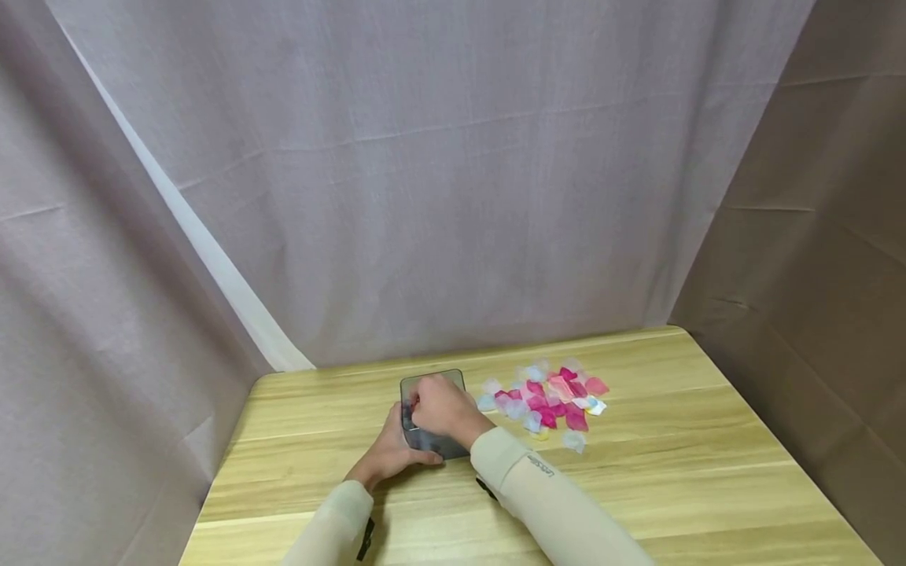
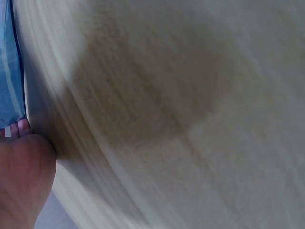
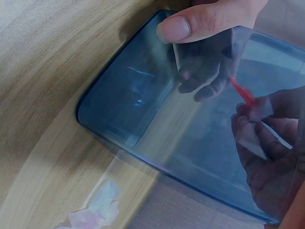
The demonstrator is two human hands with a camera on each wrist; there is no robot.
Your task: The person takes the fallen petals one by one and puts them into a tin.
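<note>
On the worktop (image 1: 276, 487), a see-through bluish box (image 1: 447, 446) sits in the grip of the left hand (image 1: 392, 448), thumb at its near side, fingers around its outer wall. Over its opening, the right hand's (image 1: 442, 405) fingers pinch a red petal (image 3: 245, 94) and a whitish one (image 3: 251, 138) between their tips. Loose petals (image 1: 552, 399) lie scattered to the right.

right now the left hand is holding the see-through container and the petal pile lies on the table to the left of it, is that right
Not quite: the petal pile lies to the right of the see-through container, as the head view shows. The left hand does hold the container, and the pile is on the table.
</note>
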